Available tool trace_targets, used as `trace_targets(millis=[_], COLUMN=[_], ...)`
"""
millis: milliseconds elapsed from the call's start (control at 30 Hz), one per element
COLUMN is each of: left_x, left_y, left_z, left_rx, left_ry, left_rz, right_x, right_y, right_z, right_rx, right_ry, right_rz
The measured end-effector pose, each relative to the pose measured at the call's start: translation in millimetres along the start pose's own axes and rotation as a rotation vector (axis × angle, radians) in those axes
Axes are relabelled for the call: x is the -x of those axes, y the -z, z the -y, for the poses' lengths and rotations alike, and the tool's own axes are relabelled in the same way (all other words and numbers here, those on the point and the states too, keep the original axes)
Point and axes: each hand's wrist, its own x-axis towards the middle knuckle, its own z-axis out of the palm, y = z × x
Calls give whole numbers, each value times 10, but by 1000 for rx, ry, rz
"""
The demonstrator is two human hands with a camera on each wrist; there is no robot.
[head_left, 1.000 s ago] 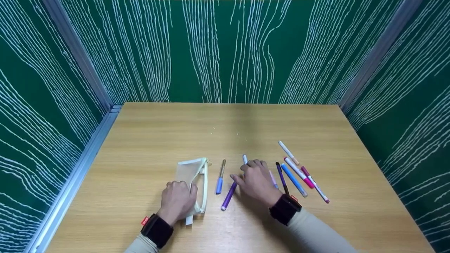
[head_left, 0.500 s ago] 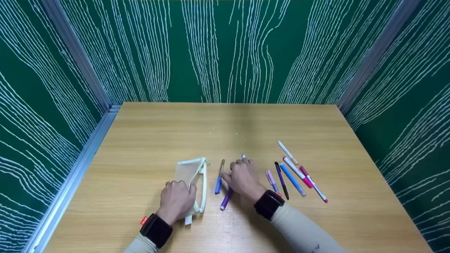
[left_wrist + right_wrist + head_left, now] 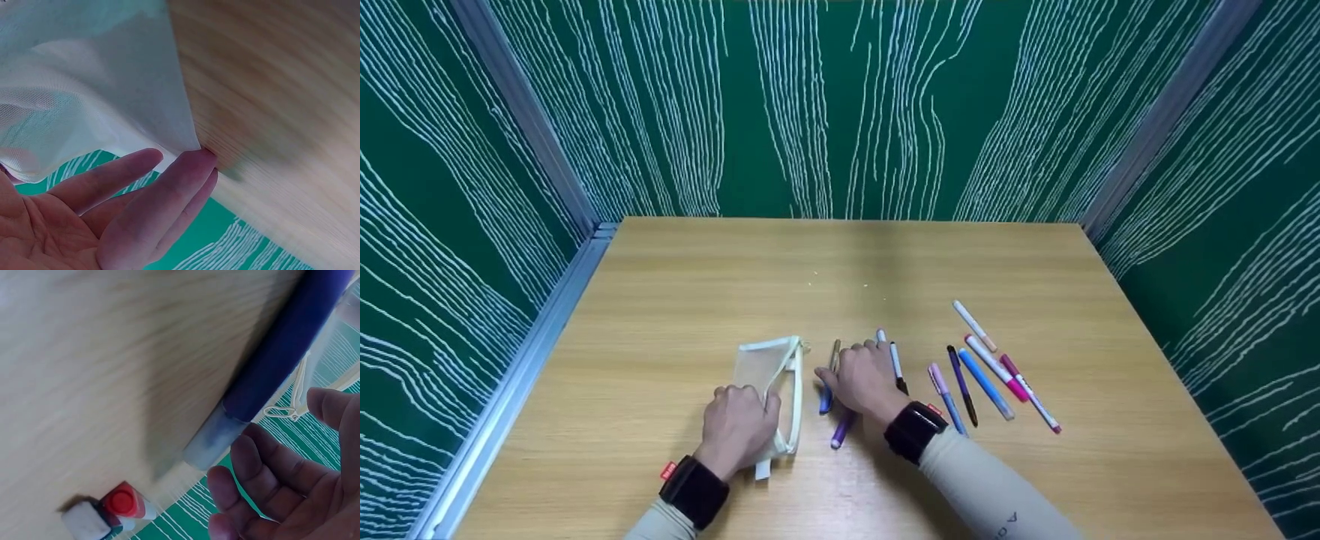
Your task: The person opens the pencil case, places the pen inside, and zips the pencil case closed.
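A whitish mesh zip pouch lies unzipped at the left. My left hand grips its near side, thumb by the opening; in the left wrist view the fingers lie along the pouch's edge. Over the middle pens is my right hand, palm down, its thumb above a blue-capped pen. A purple marker lies partly under that hand. In the right wrist view the fingers bend loosely beside the purple marker, with nothing visibly gripped.
Right of my right hand lie a white-and-black marker, a lilac pen, a dark purple pen, a blue marker and several pink or white markers. Green walls with white lines enclose the wooden table.
My right hand has moved left, toward the blue-capped pen. The lilac pen and the white-and-black marker have come into sight behind it. My left hand and the pouch have stayed put.
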Motion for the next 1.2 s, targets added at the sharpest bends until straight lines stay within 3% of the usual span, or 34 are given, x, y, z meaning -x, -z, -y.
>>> trace_targets(millis=[167,533,833,1200], left_x=[0,26,9,17], left_y=[-4,-29,-19,-13], left_z=[-5,-4,-14,-15], left_rx=[-3,7,9,9], left_ry=[-5,-27,-3,0], left_rz=[1,-57,-11,-7], right_x=[-35,-58,-82,-80], right_y=[-19,-50,-78,-95], right_z=[45,92,136,115], right_rx=[-10,-59,-41,-64], right_ry=[-41,-91,-91,-82], right_rz=[50,46,87,59])
